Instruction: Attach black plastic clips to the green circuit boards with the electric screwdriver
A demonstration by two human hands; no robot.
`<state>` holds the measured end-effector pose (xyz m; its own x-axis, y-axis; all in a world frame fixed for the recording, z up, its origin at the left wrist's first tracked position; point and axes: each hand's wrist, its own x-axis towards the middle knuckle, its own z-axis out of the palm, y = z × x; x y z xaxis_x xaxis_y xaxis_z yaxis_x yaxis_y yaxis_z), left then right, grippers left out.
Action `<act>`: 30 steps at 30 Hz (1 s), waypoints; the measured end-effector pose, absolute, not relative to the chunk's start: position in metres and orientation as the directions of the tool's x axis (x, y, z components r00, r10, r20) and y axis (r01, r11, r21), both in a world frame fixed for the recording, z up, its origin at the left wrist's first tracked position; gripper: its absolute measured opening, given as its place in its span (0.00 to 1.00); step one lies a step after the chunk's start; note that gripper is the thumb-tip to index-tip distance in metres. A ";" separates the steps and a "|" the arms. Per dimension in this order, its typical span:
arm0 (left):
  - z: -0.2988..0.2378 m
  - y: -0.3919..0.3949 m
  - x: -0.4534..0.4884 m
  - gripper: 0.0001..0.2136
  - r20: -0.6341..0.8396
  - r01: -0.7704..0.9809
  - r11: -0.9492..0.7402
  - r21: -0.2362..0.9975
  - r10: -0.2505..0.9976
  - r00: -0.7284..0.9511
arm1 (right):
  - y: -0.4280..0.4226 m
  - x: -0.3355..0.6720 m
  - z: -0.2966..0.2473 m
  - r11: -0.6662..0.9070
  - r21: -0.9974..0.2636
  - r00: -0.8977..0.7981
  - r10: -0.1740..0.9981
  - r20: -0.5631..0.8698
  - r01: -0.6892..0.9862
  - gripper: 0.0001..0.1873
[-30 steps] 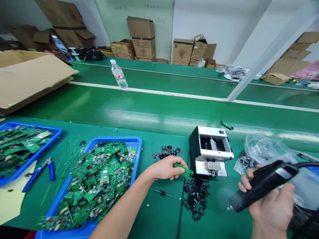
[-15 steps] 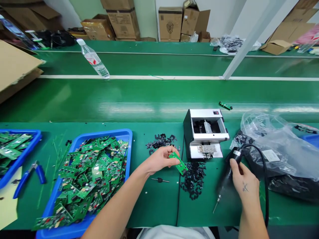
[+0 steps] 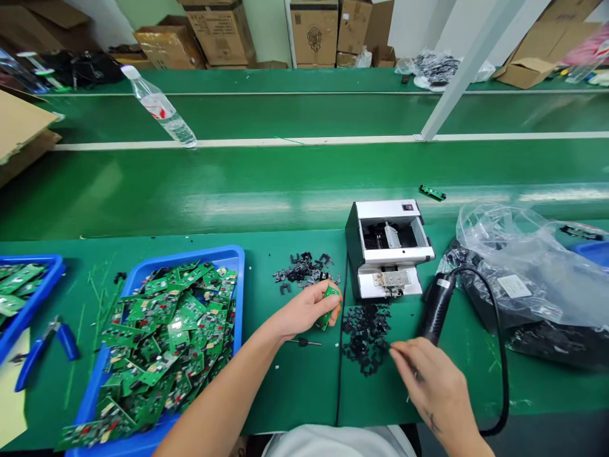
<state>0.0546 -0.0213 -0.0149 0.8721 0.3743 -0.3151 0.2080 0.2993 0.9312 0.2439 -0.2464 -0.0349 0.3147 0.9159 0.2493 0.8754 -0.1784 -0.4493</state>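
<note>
A green matted worktop [image 3: 295, 381] fronts a glossy green conveyor belt [image 3: 285, 184]; brown cardboard boxes [image 3: 314, 32] line the far wall. Two blue plastic trays [image 3: 235, 257], one clear water bottle [image 3: 159, 109] and one white box-shaped machine [image 3: 387, 251] are in sight. The left hand [image 3: 302, 311] grips a small green circuit board [image 3: 329, 303] at the machine's 7 o'clock. The right hand [image 3: 431, 384], loosely open and empty, hovers at 4 o'clock of a black plastic clip pile [image 3: 364, 333].

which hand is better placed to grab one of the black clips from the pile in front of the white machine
Right, probably. The right hand seems empty, its fingers at the edge of the black clips; the left hand is closed on a green board.
</note>
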 end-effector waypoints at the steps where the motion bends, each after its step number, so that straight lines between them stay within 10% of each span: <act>1: -0.015 -0.023 0.055 0.14 -0.325 0.218 0.306 0.927 0.365 0.872 | -0.245 0.240 -0.035 -0.114 -0.439 0.236 0.944 0.233 0.891 0.06; 14: -0.006 -0.028 0.053 0.10 -0.366 0.299 0.295 0.908 0.208 0.907 | -0.235 0.246 -0.048 -0.080 -0.294 0.138 0.973 0.184 0.953 0.03; 30: -0.013 -0.061 0.068 0.11 -0.418 0.368 0.258 0.893 0.177 0.891 | -0.222 0.230 -0.033 0.130 -0.474 0.047 0.938 0.342 0.871 0.08</act>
<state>0.0678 -0.0611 -0.0131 0.8908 0.1772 -0.4185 0.3683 0.2579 0.8932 0.2297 -0.2217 -0.0327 0.0467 0.9384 0.3424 0.8706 0.1298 -0.4745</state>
